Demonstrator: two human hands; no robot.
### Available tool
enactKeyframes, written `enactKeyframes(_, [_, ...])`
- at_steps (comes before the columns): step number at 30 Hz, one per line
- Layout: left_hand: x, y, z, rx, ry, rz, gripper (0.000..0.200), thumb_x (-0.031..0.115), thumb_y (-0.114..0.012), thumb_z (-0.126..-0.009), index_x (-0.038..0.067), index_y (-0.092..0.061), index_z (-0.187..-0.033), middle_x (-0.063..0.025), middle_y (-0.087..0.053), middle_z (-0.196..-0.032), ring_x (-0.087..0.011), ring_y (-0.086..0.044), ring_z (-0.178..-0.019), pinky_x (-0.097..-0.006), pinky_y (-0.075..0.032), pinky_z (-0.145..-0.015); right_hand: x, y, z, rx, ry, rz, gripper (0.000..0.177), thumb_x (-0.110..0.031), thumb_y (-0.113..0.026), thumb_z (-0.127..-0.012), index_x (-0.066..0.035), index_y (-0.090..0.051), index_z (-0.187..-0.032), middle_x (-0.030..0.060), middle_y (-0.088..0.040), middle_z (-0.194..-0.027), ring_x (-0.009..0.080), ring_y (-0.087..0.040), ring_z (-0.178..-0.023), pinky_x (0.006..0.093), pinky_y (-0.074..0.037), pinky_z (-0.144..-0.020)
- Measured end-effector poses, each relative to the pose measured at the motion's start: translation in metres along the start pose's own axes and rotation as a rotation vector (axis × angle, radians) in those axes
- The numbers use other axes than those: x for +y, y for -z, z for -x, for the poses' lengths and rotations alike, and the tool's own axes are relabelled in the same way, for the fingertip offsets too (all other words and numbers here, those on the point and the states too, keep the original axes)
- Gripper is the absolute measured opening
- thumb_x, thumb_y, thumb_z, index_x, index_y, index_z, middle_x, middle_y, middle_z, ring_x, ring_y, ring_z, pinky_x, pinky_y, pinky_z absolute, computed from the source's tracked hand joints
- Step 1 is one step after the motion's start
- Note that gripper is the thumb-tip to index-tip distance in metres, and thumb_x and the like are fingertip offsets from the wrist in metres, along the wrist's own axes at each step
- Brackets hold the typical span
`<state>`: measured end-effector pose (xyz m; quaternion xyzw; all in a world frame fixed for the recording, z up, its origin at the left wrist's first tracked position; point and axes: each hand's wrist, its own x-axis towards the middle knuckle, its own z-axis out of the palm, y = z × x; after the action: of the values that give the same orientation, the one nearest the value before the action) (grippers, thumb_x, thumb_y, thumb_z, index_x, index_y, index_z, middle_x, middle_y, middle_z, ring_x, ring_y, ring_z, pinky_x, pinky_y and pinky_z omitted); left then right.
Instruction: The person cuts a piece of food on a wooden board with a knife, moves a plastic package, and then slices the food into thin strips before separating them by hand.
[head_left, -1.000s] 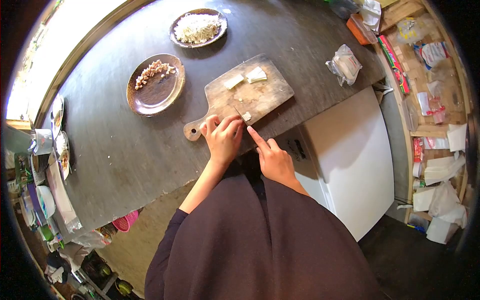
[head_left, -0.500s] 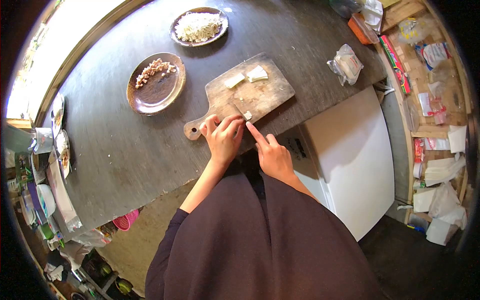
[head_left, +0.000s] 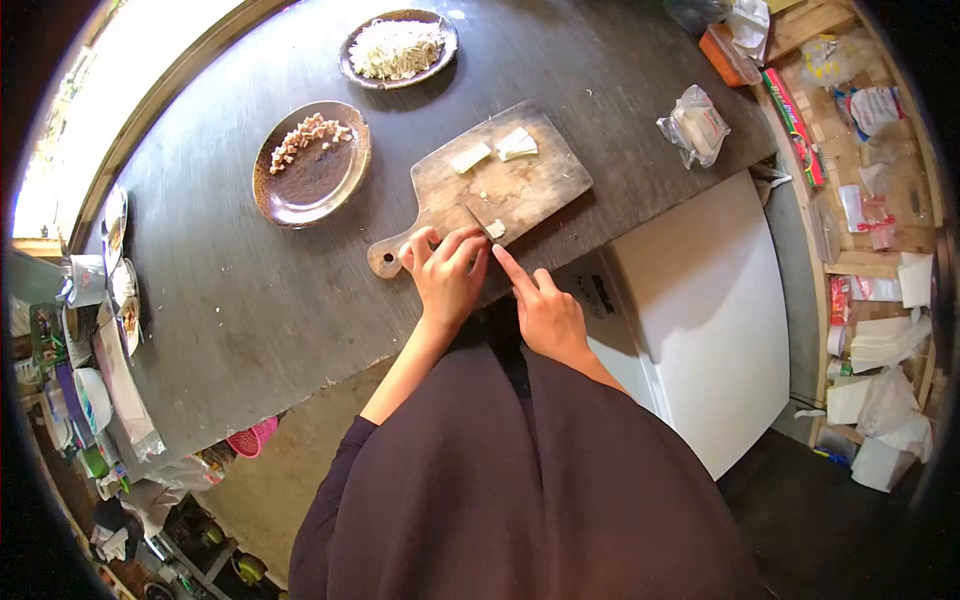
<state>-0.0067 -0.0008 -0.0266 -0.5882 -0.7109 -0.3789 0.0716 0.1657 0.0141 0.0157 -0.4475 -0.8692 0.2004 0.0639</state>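
A wooden cutting board [head_left: 450,190] lies on the table, with two pale pieces [head_left: 470,158] near its far edge and a small cut piece [head_left: 495,229] near its near edge. Beside that small piece a thin knife blade [head_left: 477,218] points away from me over the board. My left hand [head_left: 447,278] is at the board's near edge, fingers curled and close together; what they grip is hidden. My right hand [head_left: 545,310] is closed around something hidden beneath it, its index finger stretched toward the knife and small piece.
Left of the board stands a brown plate [head_left: 315,190] with small diced pieces; beyond it is a plate of pale shreds [head_left: 397,50]. A plastic-wrapped pack [head_left: 693,127] lies at the table's right. A white appliance [head_left: 710,320] stands below the table edge.
The small piece near the knife looks slightly more spread apart. Both hands keep nearly the same place and pose.
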Motion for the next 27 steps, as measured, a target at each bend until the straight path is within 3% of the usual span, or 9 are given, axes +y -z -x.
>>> enactKeyframes(9, [-0.001, 0.000, 0.001, 0.007, 0.011, 0.011, 0.014, 0.020, -0.082, -0.076, 0.021, -0.074, -0.088, 0.0129, -0.072, -0.103, -0.0220, -0.051, -0.103, -0.0412, -0.032, -0.093, 0.000, 0.007, 0.001, -0.009, 0.027, -0.042, 0.069, -0.014, -0.058, -0.100, -0.036, -0.033, -0.161, 0.0177, -0.057, -0.088, 0.0393, -0.067, -0.064, 0.0502, -0.059, -0.060])
enactKeyframes(18, [0.000, 0.002, -0.001, -0.009, 0.027, 0.017, 0.012, 0.019, -0.081, -0.076, 0.020, -0.074, -0.085, 0.0127, -0.073, -0.103, -0.0225, -0.052, -0.102, -0.0408, -0.032, -0.093, -0.004, 0.003, 0.004, -0.010, -0.018, 0.004, 0.080, -0.004, -0.056, -0.093, -0.038, -0.032, -0.161, 0.0174, -0.056, -0.090, 0.0387, -0.068, -0.064, 0.0501, -0.059, -0.061])
enactKeyframes(27, [-0.001, -0.001, 0.001, 0.012, 0.018, 0.024, 0.012, 0.019, -0.081, -0.077, 0.022, -0.073, -0.086, 0.0142, -0.072, -0.103, -0.0210, -0.052, -0.100, -0.0402, -0.032, -0.092, 0.001, -0.004, -0.003, 0.022, 0.024, 0.007, 0.078, -0.006, -0.056, -0.094, -0.038, -0.032, -0.161, 0.0163, -0.056, -0.090, 0.0391, -0.067, -0.062, 0.0509, -0.058, -0.058])
